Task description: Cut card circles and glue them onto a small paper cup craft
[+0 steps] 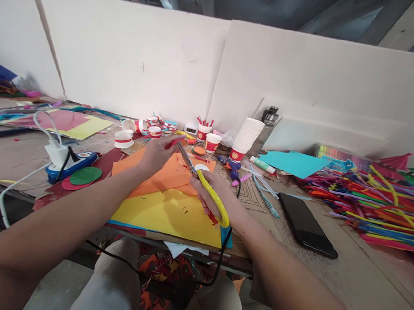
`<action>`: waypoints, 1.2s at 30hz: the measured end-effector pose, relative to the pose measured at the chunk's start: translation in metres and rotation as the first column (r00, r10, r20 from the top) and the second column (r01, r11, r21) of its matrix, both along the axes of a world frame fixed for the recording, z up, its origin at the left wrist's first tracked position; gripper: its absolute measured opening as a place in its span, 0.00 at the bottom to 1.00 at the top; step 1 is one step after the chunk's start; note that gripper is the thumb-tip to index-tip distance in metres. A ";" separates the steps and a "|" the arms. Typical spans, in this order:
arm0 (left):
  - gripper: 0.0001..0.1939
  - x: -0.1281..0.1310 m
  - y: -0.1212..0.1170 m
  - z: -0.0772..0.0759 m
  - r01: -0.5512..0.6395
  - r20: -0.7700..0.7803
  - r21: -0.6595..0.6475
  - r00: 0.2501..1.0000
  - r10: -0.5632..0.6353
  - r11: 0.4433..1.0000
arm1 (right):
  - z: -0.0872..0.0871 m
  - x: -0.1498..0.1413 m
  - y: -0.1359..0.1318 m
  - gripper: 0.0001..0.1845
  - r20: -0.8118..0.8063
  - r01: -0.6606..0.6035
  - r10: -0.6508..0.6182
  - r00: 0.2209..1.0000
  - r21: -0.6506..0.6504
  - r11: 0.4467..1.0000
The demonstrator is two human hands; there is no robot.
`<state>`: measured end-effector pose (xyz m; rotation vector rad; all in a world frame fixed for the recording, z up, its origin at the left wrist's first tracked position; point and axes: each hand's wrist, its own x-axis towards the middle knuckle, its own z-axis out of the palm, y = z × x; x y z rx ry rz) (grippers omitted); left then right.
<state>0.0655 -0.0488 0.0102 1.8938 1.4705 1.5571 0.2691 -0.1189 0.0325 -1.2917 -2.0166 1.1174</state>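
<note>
"What is the right hand [214,196] doing?"

"It grips the yellow-handled scissors [211,192], with the blades pointing far and left, above the orange paper [148,176]."

"And the left hand [157,153]?"

"Its fingers are pinched narrow around a small red piece [173,143] near the scissor tips. I can't tell the piece's shape."

"What lies under the hands?"

"The orange paper, overlapping yellow paper [166,218] on its near side."

"And to the right?"

"A glue gun [233,170] just beyond the right hand, then a black phone [307,225], with pipe cleaners [378,206] farther right."
</note>
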 end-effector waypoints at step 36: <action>0.23 0.002 -0.003 0.001 0.001 -0.051 -0.075 0.999 -0.004 0.997 | -0.007 0.000 0.006 0.11 0.044 -0.003 -0.006 0.999 0.185 0.983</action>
